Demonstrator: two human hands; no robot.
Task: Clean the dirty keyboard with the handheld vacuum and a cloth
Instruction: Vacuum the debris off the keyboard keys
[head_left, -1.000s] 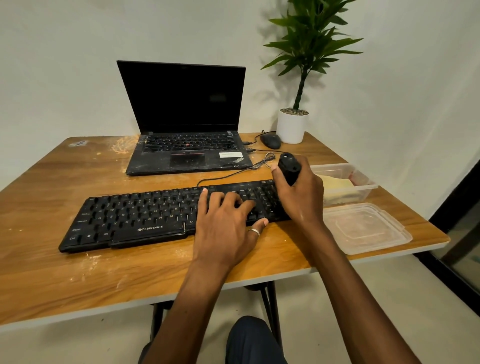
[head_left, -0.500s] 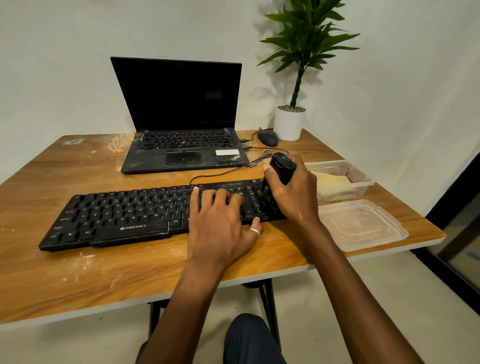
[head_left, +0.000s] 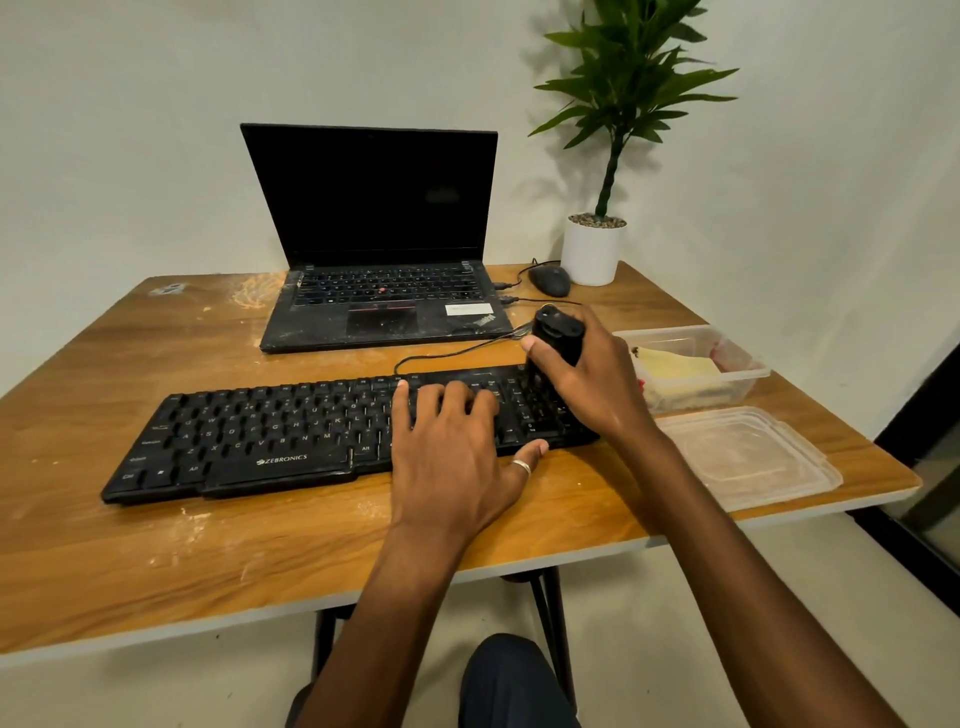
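Note:
A black Zebronics keyboard (head_left: 270, 431) lies across the wooden table (head_left: 156, 545). My left hand (head_left: 452, 452) rests flat on its right half, fingers straight over the keys, thumb at the front edge. My right hand (head_left: 592, 379) grips a black handheld vacuum (head_left: 556, 338) upright, its lower end on the keys at the keyboard's right end. A yellow cloth (head_left: 675, 366) lies inside a clear plastic box (head_left: 748, 371) to the right.
An open dusty laptop (head_left: 379, 291) stands behind the keyboard, with a black mouse (head_left: 549, 280) and a potted plant (head_left: 592, 254) at the back right. A clear lid (head_left: 748, 457) lies near the right front corner. Pale dust marks the table front.
The vacuum in my right hand has tilted and shifted slightly left over the keyboard's right end. My left hand stays on the keys. The view has shifted a little.

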